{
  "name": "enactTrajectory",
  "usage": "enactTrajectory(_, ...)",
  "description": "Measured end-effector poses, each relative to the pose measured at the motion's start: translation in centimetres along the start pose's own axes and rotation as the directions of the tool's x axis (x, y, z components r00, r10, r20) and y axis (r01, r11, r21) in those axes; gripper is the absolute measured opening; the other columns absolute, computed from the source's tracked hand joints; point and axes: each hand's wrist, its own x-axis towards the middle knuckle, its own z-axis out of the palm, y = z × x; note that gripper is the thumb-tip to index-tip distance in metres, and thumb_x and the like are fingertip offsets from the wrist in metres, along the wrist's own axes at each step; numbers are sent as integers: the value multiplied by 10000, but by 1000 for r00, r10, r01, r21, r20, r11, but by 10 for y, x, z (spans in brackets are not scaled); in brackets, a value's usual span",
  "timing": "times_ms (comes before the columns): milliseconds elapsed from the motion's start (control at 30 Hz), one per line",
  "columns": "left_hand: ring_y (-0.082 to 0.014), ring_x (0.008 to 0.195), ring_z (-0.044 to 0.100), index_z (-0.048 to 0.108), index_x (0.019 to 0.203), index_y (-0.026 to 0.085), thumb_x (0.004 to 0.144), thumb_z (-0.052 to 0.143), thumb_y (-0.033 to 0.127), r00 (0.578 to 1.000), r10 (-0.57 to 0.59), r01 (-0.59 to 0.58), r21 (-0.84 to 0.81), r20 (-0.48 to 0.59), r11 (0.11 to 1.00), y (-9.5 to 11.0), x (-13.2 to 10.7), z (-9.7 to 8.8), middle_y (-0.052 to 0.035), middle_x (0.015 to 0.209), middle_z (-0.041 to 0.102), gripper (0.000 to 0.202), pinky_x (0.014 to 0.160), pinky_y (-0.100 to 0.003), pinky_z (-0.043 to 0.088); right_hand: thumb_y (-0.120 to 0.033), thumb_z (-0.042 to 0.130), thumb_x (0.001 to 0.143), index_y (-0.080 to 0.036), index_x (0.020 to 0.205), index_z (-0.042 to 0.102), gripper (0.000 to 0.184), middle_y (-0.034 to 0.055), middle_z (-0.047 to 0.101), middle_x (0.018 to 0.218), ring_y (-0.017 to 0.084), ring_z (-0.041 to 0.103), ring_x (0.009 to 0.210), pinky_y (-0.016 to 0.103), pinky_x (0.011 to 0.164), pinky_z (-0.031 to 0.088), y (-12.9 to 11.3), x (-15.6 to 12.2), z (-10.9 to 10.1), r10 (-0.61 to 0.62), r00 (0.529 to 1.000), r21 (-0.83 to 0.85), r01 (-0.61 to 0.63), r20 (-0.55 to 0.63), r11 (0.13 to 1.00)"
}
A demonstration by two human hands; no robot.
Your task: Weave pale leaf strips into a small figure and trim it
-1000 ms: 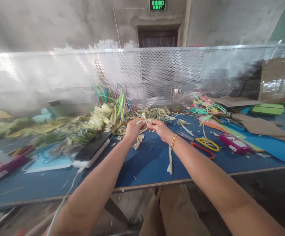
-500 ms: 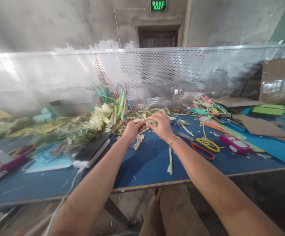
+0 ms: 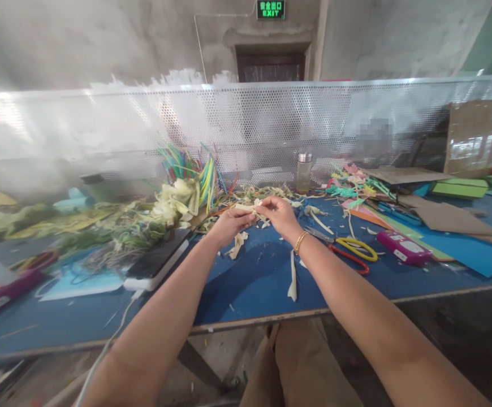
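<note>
Head view: one cam, looks fwd & down over both forearms to a cluttered blue counter (image 3: 250, 282).
Left hand (image 3: 229, 221): fingers curled in, thumb & forefinger closed on one end of a pale strip (image 3: 246, 208); nothing else in it.
Right hand (image 3: 280, 216): fingertips pinched shut on the other end of the same strip, wrist w/ bracelet (image 3: 300, 241) raised a bit.
Strip location: held btwn the 2 hands just above the counter, in front of the pile of pale strips (image 3: 173, 203); too small to tell if folded or twisted.
Near left: phone (image 3: 159, 257) w/ cable, just beside the left forearm; coloured strips (image 3: 195, 169) stand behind the pile.
Near right: scissors (image 3: 354, 251) lie close by the right wrist; pink box (image 3: 404, 247) further out.
Below hands: loose strip (image 3: 292, 277) lies flat on the counter, untouched.
Back: jar (image 3: 303, 172) against the perforated screen (image 3: 102, 130).
Doing it well (my read): keep both pinches close together so the thin strip stays taut & doesn't buckle; work it w/ fingertips, not the whole fist; hold it clear of the scrap pile so no stray bits get caught; elbows steady.
</note>
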Motion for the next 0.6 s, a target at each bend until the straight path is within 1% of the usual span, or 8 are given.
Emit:
enactTrajectory(100,-98,576,504,742,745,146,611,812,333,999,-29,29,2,22,1000,1,-1,0,-35,685,654,240,566,-254,387,-406,757,631,-219,716,549,292,-18,616,708,144,565,684,307,713,460,-3,-1,1,59,998,95,-61,20,994)
enactTrajectory(200,-105,595,542,719,742,144,625,805,370,996,-86,86,-40,12,995,-1,0,3,-58,744,672,269,531,-241,382,-346,773,616,-218,859,542,359,-33,614,691,142,584,667,314,715,466,-5,-2,1,113,994,179,-113,9,977)
enactTrajectory(267,-86,540,512,700,728,145,626,805,402,992,-122,120,-50,-33,992,-2,1,5,-48,706,653,296,459,-215,318,-312,778,613,-218,975,526,451,-48,614,668,141,594,652,315,715,471,-5,-2,1,140,990,199,-139,7,970)
enactTrajectory(333,-58,475,442,687,704,139,602,822,404,987,-142,138,-44,-81,989,-3,1,7,-22,625,603,315,412,-198,237,-298,783,610,-217,1027,522,499,-53,618,663,140,602,652,314,722,476,-4,-2,1,154,988,221,-154,16,963)
enactTrajectory(367,-50,461,418,687,697,132,579,836,394,985,-144,141,-42,-97,989,-3,1,8,-11,593,578,323,405,-195,217,-298,788,607,-217,1029,531,501,-51,623,672,140,606,659,314,725,479,-3,-2,1,159,987,238,-160,20,958)
enactTrajectory(433,-44,464,408,691,685,119,543,855,375,984,-136,130,-56,-116,990,-1,1,10,1,569,553,336,413,-191,228,-304,800,596,-215,1001,569,475,-34,642,721,140,616,693,314,742,482,0,-1,2,174,984,279,-173,22,945)
enactTrajectory(533,-39,477,408,684,652,113,540,854,357,983,-90,76,-91,-161,993,1,0,12,12,557,538,318,437,-191,254,-337,805,598,-201,900,644,368,3,678,810,140,619,752,309,781,475,4,-1,3,197,980,300,-195,23,934)
enactTrajectory(600,-39,485,406,684,649,117,546,849,331,980,-50,31,-99,-195,995,2,0,13,14,569,542,290,447,-194,256,-372,793,615,-192,828,681,301,18,694,815,140,613,755,305,783,464,5,-1,4,210,976,281,-215,49,935)
